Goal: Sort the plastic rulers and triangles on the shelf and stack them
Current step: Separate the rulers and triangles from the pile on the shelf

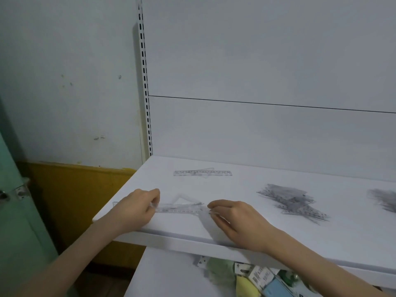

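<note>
White shelf (235, 189) spans the lower centre, backed by a white panel and a slotted upright (145, 82); a marked wall and a green door (12, 211) fill the left. Near the shelf's front edge, the left hand (135, 209) and right hand (237, 219) each pinch one end of a clear ruler (180, 209) with curled fingers. A clear triangle (184, 198) lies just behind it. A second ruler (202, 173) lies toward the back, a jumbled pile (293, 202) at centre right. Bare white surface separates them.
</note>
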The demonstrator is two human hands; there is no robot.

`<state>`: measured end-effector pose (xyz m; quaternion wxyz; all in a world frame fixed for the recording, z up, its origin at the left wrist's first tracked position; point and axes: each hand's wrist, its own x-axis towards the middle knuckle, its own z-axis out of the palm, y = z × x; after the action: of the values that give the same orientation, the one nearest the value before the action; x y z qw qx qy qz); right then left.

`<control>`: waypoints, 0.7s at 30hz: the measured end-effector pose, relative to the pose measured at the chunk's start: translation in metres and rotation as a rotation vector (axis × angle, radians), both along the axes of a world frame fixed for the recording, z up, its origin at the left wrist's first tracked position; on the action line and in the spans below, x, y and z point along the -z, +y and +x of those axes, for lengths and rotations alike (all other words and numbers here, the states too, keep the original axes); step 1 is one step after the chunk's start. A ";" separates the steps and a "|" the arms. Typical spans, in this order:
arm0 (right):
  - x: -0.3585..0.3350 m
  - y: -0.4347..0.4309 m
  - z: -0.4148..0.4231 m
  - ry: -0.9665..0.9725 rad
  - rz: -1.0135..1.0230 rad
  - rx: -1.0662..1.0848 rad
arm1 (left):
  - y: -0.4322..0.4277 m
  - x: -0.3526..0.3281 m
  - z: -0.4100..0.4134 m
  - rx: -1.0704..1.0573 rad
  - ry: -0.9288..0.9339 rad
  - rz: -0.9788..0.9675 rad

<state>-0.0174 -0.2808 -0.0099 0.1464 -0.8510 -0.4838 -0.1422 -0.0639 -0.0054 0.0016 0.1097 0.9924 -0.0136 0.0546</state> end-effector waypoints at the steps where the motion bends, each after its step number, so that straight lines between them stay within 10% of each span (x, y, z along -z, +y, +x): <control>1: -0.001 -0.003 0.000 0.032 0.022 0.005 | -0.002 -0.002 0.000 -0.003 -0.006 0.005; 11: -0.032 -0.051 -0.011 0.862 0.622 0.181 | -0.038 -0.018 0.024 0.151 -0.106 -0.136; 21: -0.011 -0.167 -0.002 0.323 0.383 0.674 | -0.167 -0.011 0.086 0.252 -0.280 -0.478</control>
<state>-0.0196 -0.4474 0.0011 0.3211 -0.9306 -0.1138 -0.1341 0.0217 -0.1727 0.0125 0.3429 0.9118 -0.1383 0.1784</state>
